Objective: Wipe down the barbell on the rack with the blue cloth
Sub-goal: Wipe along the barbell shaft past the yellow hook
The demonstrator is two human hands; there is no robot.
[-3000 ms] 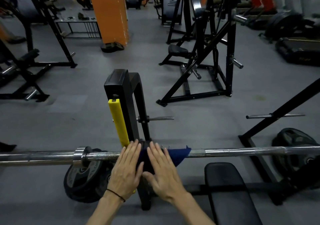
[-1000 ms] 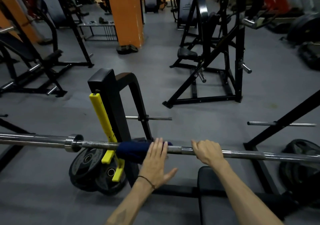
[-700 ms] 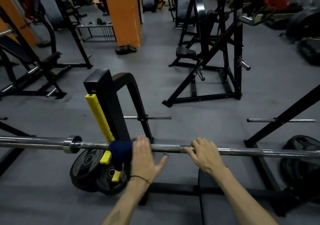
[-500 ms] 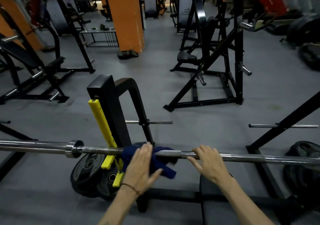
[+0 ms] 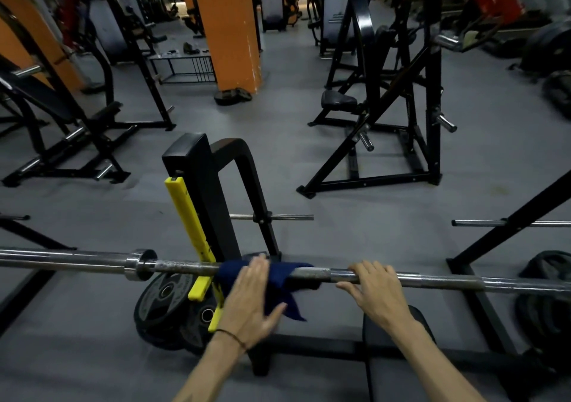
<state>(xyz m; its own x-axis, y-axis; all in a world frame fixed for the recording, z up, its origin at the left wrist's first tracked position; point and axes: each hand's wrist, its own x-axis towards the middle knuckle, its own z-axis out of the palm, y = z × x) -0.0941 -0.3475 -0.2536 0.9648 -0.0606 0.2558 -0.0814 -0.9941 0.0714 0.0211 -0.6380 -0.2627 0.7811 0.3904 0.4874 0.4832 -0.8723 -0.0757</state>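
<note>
The blue cloth (image 5: 279, 281) drapes over the barbell (image 5: 432, 279) beside the rack (image 5: 213, 204) upright. The left hand (image 5: 250, 301) presses it flat-fingered; the right hand (image 5: 375, 290) curls over the bare bar.

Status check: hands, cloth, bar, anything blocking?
Left hand flat, pressing cloth on bar. Right hand curled over bar, steadying. Cloth draped beside rack upright; upright blocks travel leftward.
</note>
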